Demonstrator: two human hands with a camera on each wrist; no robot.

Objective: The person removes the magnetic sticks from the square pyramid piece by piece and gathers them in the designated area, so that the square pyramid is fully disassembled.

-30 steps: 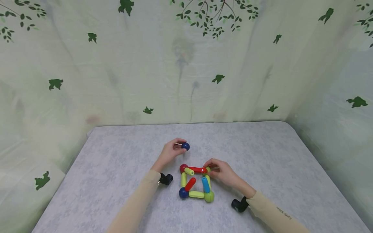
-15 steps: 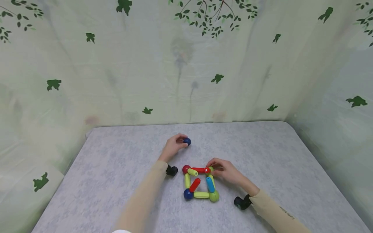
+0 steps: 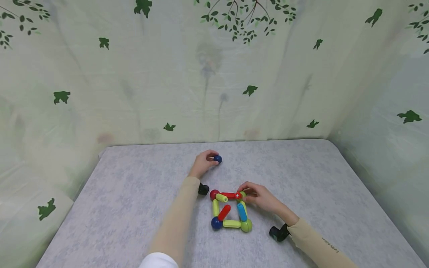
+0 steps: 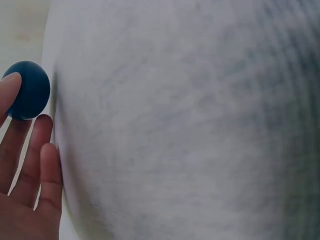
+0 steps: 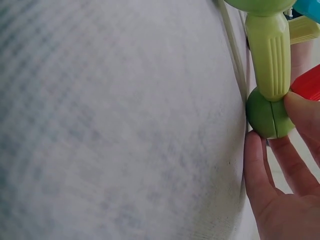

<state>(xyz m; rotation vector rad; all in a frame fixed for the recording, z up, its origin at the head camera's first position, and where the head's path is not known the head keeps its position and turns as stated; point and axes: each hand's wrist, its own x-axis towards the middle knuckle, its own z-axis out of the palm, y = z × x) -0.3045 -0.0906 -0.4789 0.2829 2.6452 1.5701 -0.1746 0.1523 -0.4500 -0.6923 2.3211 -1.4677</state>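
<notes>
My left hand (image 3: 203, 163) pinches a dark blue ball (image 3: 217, 159) between thumb and fingers, beyond the rod-and-ball frame; in the left wrist view the thumb lies across the blue ball (image 4: 34, 92). On the table stands a square of rods with a ball at each corner. My right hand (image 3: 259, 196) grips its far right green ball (image 5: 265, 117), fingers and thumb around it. The other corners are a red ball (image 3: 214, 194), a second blue ball (image 3: 216, 223) and a lime green ball (image 3: 246, 225). A red rod (image 3: 224, 212) and a blue rod (image 3: 241, 212) rise from the near corners.
The grey table (image 3: 140, 193) extends on all sides of the square, with its far edge behind the left hand. A pale curtain (image 3: 187, 74) with leaf prints hangs behind. Black wrist cameras (image 3: 279, 233) stick out beside both hands.
My left hand has moved away from me and slightly right, carrying the blue ball farther from the square. My right hand keeps its grip on the green corner ball.
</notes>
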